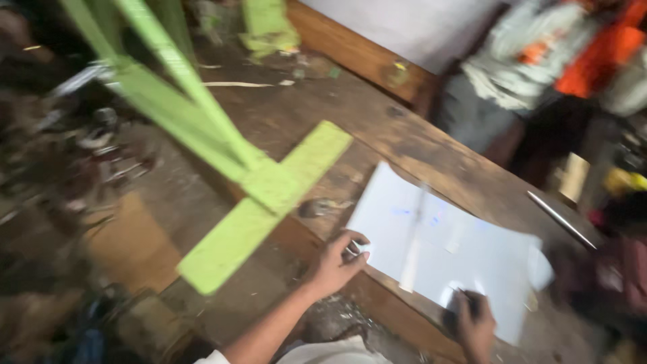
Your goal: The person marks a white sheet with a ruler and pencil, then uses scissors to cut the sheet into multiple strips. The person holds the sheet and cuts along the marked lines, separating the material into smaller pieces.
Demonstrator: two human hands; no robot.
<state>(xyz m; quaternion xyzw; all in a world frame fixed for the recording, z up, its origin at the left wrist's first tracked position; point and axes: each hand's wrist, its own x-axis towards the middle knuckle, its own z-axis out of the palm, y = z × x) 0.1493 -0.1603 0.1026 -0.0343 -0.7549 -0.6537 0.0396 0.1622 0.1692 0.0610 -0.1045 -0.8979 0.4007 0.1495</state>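
Notebook [445, 246] lies open on brown wooden workbench [404, 145] | left hand [337, 263] is closed on its near-left corner | right hand [475, 323] is clamped on dark pen [466, 296] over lower page | green metal frame [236, 162] is seen left of it

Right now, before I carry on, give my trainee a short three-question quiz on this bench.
1. True or false: the notebook lies open on the bench.
2. Which hand rests at the notebook's near-left corner? A) left hand B) right hand
3. What colour is the frame standing left of the notebook?

Key: 1 true; 2 A; 3 green.
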